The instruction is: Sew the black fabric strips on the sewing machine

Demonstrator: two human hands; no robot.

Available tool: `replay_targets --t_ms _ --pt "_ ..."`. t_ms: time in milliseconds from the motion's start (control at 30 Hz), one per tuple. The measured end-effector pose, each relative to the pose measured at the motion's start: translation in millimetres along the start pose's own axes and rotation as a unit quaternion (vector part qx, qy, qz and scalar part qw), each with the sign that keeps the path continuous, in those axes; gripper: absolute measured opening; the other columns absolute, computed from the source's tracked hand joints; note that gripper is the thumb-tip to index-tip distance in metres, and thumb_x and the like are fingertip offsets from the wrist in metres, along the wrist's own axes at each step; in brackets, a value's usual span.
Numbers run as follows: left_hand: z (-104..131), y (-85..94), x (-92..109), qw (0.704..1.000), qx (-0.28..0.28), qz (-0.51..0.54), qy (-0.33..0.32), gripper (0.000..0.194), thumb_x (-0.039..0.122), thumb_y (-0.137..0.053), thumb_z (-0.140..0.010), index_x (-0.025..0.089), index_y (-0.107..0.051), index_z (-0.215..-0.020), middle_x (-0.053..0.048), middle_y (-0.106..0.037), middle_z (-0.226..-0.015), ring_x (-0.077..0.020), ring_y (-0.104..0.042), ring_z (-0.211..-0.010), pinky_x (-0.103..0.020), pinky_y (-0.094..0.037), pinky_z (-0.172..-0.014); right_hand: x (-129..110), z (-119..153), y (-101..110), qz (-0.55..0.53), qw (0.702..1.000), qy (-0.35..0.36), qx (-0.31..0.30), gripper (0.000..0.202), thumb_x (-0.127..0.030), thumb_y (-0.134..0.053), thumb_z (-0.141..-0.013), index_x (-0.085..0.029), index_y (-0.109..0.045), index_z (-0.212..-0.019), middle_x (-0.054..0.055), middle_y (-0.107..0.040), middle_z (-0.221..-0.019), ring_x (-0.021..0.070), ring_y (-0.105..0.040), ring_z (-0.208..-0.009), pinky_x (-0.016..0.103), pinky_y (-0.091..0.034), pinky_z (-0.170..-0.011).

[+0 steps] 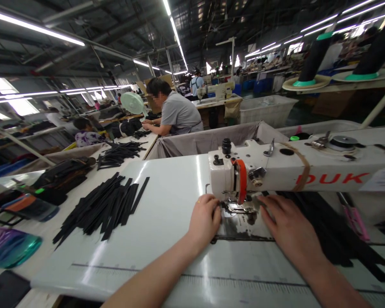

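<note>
Head view: both hands rest at the needle of the one white sewing machine [276,171]. The left hand [205,218] is curled, fingertips pinching at something by the presser foot [239,208]; what it grips I cannot tell. The right hand [288,231] lies flat and open on the plate. One heap of black strips [105,205] lies toward the table's [167,188] left edge, apparently finished; a second dark heap [333,231] lies right, under the machine arm, seemingly waiting. Two thread cones stand above.
</note>
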State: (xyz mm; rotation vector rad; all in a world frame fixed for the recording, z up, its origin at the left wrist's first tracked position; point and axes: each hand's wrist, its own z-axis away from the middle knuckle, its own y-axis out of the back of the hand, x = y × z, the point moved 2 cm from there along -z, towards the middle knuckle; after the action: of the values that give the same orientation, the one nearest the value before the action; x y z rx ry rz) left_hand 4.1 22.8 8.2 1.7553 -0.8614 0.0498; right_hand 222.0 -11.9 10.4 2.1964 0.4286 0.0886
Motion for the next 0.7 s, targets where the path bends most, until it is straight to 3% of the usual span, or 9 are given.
replay_targets --t_ms 67,200,300,433,500,533,600,633,700 --pt "-12 -0.3 -6 0.999 -0.034 -0.014 -0.027 0.012 0.018 -0.054 -0.092 0.019 -0.066 -0.094 -0.007 -0.066 -0.105 -0.0242 -0.057 -0.108 -0.042 -0.047 -0.098 15 1 0 0.101 0.993 -0.052 -0.023 0.025 -0.027 -0.046 -0.096 -0.011 -0.063 -0.104 0.015 -0.062 -0.091 0.0299 -0.059 -0.082 0.044 -0.052 -0.073" --pt "-19 9.4 -25 0.989 -0.110 -0.062 -0.074 0.015 0.030 -0.055 -0.095 0.022 -0.068 -0.099 -0.005 -0.069 -0.110 -0.0249 -0.055 -0.118 -0.048 -0.038 -0.109 24 -1 -2 0.180 0.979 -0.045 -0.086 0.019 -0.016 -0.046 -0.092 -0.013 -0.063 -0.084 0.013 -0.058 -0.073 0.0268 -0.058 -0.067 0.039 -0.051 -0.062" --pt "3 38.4 -59 0.994 -0.065 -0.090 -0.017 0.025 0.035 -0.055 -0.095 0.024 -0.066 -0.114 -0.005 -0.063 -0.129 -0.0259 -0.052 -0.125 -0.051 -0.036 -0.111 25 -1 1 0.148 0.985 -0.044 -0.082 0.024 -0.011 -0.041 -0.090 -0.009 -0.063 -0.100 0.012 -0.059 -0.072 0.0260 -0.060 -0.065 0.039 -0.051 -0.062" --pt "44 84.3 -90 0.987 0.049 -0.140 0.054 0.023 0.030 -0.051 -0.095 0.022 -0.073 -0.093 -0.007 -0.069 -0.118 -0.0323 -0.048 -0.128 -0.061 -0.031 -0.111 11 14 17 -0.022 0.997 -0.070 -0.036 0.034 -0.020 -0.040 -0.089 -0.016 -0.059 -0.118 0.010 -0.065 -0.086 0.0242 -0.066 -0.070 0.036 -0.055 -0.064" --pt "54 92.4 -78 0.988 0.098 -0.096 0.076 0.025 0.032 -0.052 -0.094 0.022 -0.073 -0.084 -0.009 -0.068 -0.119 -0.0357 -0.043 -0.131 -0.063 -0.029 -0.110 -11 22 28 -0.158 0.984 -0.058 -0.055 0.027 -0.027 -0.043 -0.091 -0.022 -0.062 -0.110 0.008 -0.068 -0.097 0.0223 -0.068 -0.079 0.032 -0.056 -0.068" --pt "55 90.0 -65 0.990 0.102 -0.032 0.094 0.025 0.034 -0.053 -0.093 0.021 -0.072 -0.086 -0.010 -0.067 -0.119 -0.0349 -0.048 -0.126 -0.059 -0.035 -0.107 -24 25 33 -0.225 0.968 -0.046 -0.101 0.024 -0.029 -0.045 -0.092 -0.024 -0.063 -0.109 0.006 -0.068 -0.100 0.0203 -0.069 -0.083 0.028 -0.057 -0.069" --pt "49 72.6 -32 0.969 0.036 0.184 0.158 0.030 0.041 -0.052 -0.094 0.021 -0.068 -0.109 -0.011 -0.068 -0.110 -0.0250 -0.064 -0.094 -0.043 -0.052 -0.084 -51 28 40 -0.315 0.932 -0.031 -0.174 0.023 -0.029 -0.047 -0.094 -0.026 -0.064 -0.109 0.004 -0.068 -0.101 0.0174 -0.068 -0.085 0.022 -0.057 -0.068" --pt "45 59.5 -15 0.928 -0.035 0.318 0.193 0.041 0.047 -0.054 -0.092 0.020 -0.061 -0.123 -0.010 -0.068 -0.104 -0.0205 -0.065 -0.078 -0.036 -0.053 -0.069 -62 27 42 -0.344 0.918 -0.024 -0.196 0.025 -0.028 -0.045 -0.096 -0.026 -0.065 -0.111 0.005 -0.068 -0.105 0.0180 -0.068 -0.092 0.024 -0.057 -0.075" --pt "34 37.0 13 0.841 -0.117 0.478 0.227 0.055 0.048 -0.064 -0.085 0.015 -0.055 -0.128 -0.007 -0.068 -0.087 -0.0132 -0.058 -0.059 -0.025 -0.046 -0.055 -74 21 40 -0.378 0.902 0.001 -0.209 0.032 -0.023 -0.039 -0.098 -0.026 -0.063 -0.118 0.007 -0.067 -0.109 0.0188 -0.066 -0.101 0.027 -0.056 -0.083"
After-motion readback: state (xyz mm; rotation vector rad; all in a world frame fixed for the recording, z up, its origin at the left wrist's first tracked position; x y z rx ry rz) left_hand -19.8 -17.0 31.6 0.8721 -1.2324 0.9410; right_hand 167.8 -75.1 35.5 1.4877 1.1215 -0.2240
